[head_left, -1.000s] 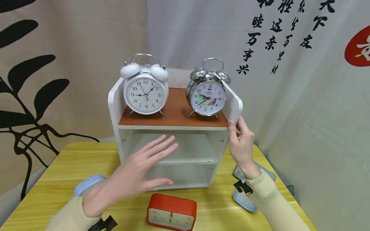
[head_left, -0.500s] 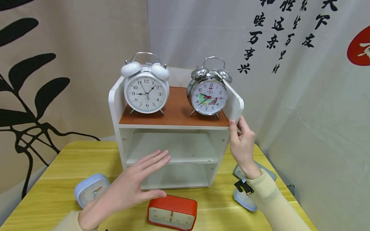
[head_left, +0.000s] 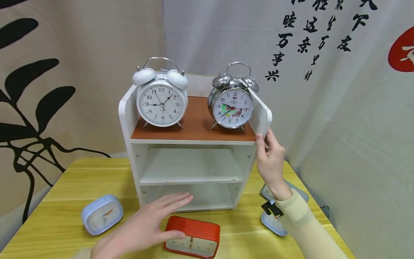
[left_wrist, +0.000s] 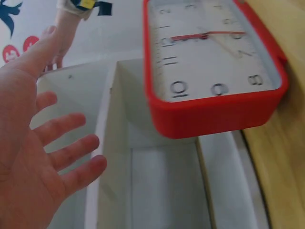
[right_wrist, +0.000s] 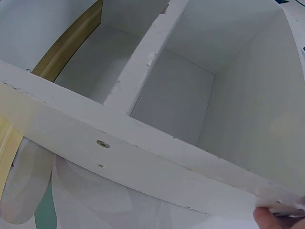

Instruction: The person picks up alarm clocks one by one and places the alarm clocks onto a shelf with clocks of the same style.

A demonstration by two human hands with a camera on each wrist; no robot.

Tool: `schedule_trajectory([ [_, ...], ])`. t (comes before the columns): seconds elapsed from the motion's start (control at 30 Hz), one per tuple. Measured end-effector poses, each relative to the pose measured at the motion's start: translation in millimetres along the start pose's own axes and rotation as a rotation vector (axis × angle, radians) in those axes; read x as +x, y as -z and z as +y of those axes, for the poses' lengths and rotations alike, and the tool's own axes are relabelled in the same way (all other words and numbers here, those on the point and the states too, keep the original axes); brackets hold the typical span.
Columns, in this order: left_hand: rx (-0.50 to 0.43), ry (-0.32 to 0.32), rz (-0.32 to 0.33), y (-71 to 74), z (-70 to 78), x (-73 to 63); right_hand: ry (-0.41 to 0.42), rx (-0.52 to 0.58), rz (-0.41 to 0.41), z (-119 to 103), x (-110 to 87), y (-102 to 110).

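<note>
Where the red clock sits: on the yellow wood table, just in front of the foot of the white shelf, its dial toward the person.
Red clock's long side: it runs left to right, roughly along the shelf front, with the right end a little nearer the person.
Left hand: spread wide, thumb well parted from the fingers, holding nothing; the wide gap faces the clock's left end.
Thumb and red clock: seen from the head they overlap, yet the left wrist view shows space between them, so I take them to be apart.
Right hand: thumb and fingers pinch the front edge of the shelf's right side panel; the red clock lies below and to its left, well apart.
Nearer hand: the left, clearly, with the red clock just to its right.
Shelf top: a white twin-bell clock on the left, a silver twin-bell clock on the right.
Blue clock: on the table, left of the left hand.
</note>
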State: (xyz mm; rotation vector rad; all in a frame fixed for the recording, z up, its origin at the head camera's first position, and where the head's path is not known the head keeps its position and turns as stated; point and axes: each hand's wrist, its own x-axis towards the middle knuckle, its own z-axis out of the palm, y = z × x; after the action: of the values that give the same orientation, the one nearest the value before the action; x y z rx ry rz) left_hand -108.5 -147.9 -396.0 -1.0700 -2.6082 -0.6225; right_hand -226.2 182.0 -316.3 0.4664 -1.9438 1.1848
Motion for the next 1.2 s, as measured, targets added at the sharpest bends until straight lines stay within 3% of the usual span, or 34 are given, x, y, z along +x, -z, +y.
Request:
schedule_trajectory([
  [0.23,0.043,0.022,-0.045,-22.0,-1.4,-6.2,0.008,0.002,0.001,0.9,-0.6,-0.2],
  [0.5,0.01,0.056,-0.124,-36.1,-0.2,-8.9,0.013,0.006,0.002,1.0,-0.5,-0.7],
  [0.73,0.041,0.069,-0.136,-44.3,-0.3,-7.9,0.008,0.009,0.003,1.1,-1.1,0.0],
  [1.2,0.057,0.033,-0.178,-52.3,0.6,2.7,0.001,0.008,-0.008,-0.4,-1.2,0.0],
])
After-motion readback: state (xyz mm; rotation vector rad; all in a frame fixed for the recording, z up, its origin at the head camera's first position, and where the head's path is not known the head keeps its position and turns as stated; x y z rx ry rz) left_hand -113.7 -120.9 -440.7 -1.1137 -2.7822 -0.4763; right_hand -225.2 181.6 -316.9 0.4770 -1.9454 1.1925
